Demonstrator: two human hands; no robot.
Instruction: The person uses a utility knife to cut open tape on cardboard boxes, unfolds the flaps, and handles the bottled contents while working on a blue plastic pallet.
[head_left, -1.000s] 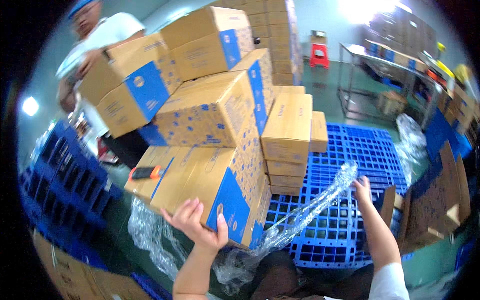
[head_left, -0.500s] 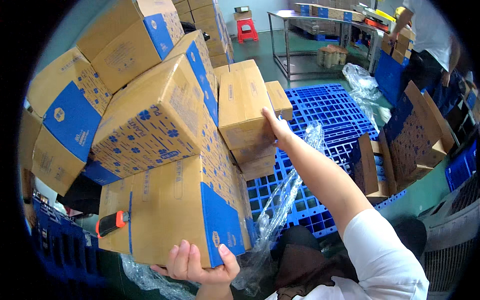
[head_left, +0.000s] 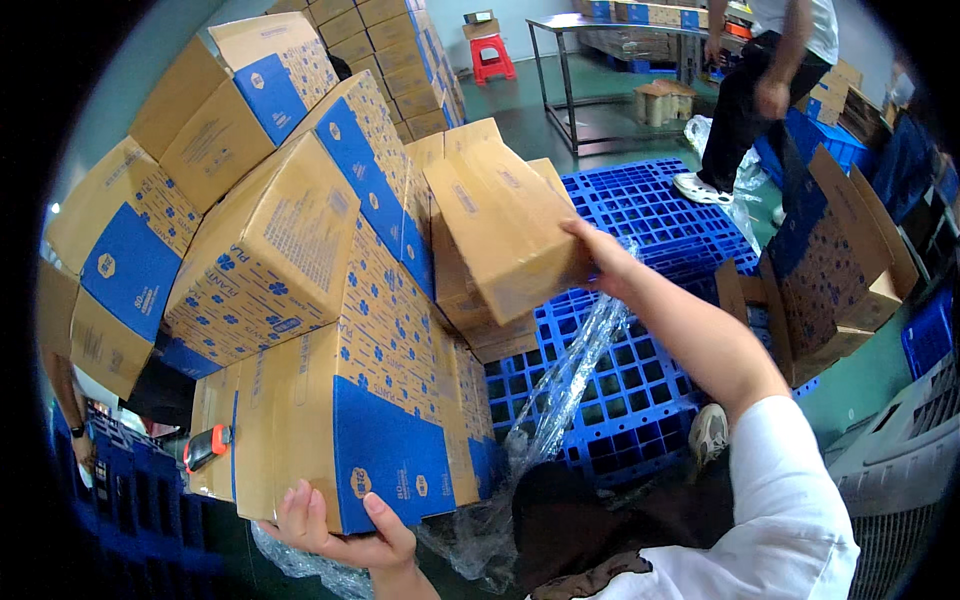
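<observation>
My right hand point(head_left: 608, 262) grips the near right end of a plain brown carton point(head_left: 505, 225), which sits askew over other brown cartons point(head_left: 460, 290). Low in front, my left hand point(head_left: 345, 530) is closed around the bottom edge of a large brown-and-blue carton point(head_left: 400, 410), its thumb against the blue print and its fingers on the plain side. An orange-and-black hand tool point(head_left: 207, 448) lies on that carton at the left; its exact kind is unclear. A printed carton point(head_left: 265, 255) rests above, leaning against several others.
Blue plastic pallets point(head_left: 640, 345) cover the floor at the right, with crumpled clear film point(head_left: 560, 400) along them. Open cartons point(head_left: 825, 265) stand farther right. Beyond are a person point(head_left: 770, 75), a metal table point(head_left: 570, 22) and a red stool point(head_left: 490, 58). Another person's arm point(head_left: 65, 400) shows at far left.
The plain carton has turned and shifted toward me and right, with my right hand on it. My left hand and the large carton appear slightly further left. The person at the back stepped left.
</observation>
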